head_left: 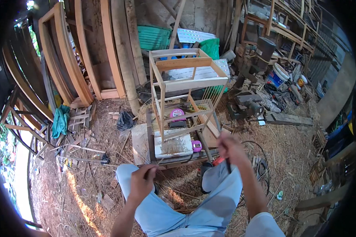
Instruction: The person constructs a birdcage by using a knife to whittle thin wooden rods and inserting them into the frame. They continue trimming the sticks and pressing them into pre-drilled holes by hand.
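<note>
Two hands: left hand (pixel 142 182) and right hand (pixel 230 149) are raised well apart above the knees, both curled closed.
Right grip: clamped on a thin dark tool (pixel 228 166) that points down; too blurred to tell its kind.
Left grip: fisted; cannot tell what it holds.
Wooden frame (pixel 184 85): upright on the low workbench (pixel 150 138), facing the person, presumably to keep it within reach.
Tape measure (pixel 196 146): pink, at the workbench's near edge.
Ground (pixel 288 146): covered in shavings.
Timber (pixel 114 47): leans against the shed wall.
</note>
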